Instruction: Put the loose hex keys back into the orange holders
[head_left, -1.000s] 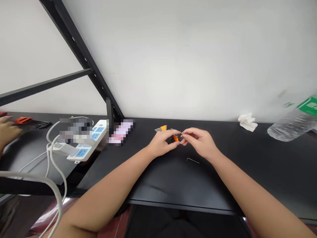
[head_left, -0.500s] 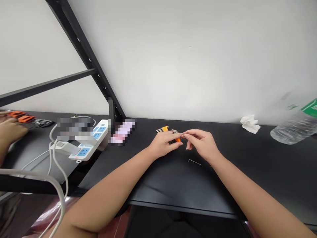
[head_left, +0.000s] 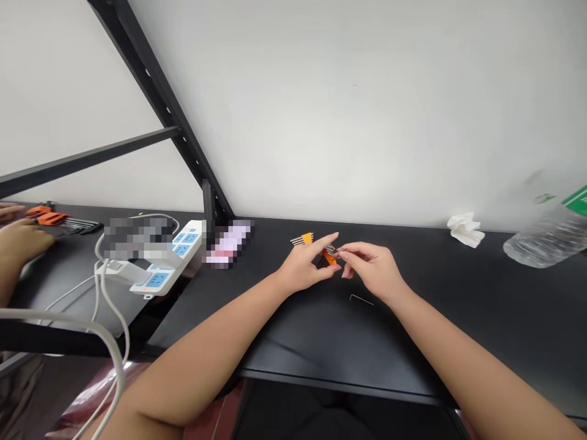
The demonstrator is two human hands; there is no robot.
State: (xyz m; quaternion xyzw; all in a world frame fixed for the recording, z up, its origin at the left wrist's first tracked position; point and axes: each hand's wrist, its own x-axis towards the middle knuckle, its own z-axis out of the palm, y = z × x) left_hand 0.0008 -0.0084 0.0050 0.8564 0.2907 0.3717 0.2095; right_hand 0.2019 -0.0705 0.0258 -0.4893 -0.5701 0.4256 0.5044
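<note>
One movement at a time: steady orange holder, nine o'clock from right hand, inside left hand, with forefinger and thumb apart, hidden grip unclear; aim straight, pinching thin metal between right fingertips.

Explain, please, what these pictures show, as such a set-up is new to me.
No machine here: a person works bare-handed, seen by a head-worn camera looking forward and down. The left hand is around a small orange holder; whether it grips it is hard to tell. The right hand pinches what looks like a thin metal piece beside it. On the black table lie a yellow holder with metal rods, an L-shaped key and crumpled tissue, with a clear bottle at right. A white power strip and a co-worker's hand show at left.
</note>
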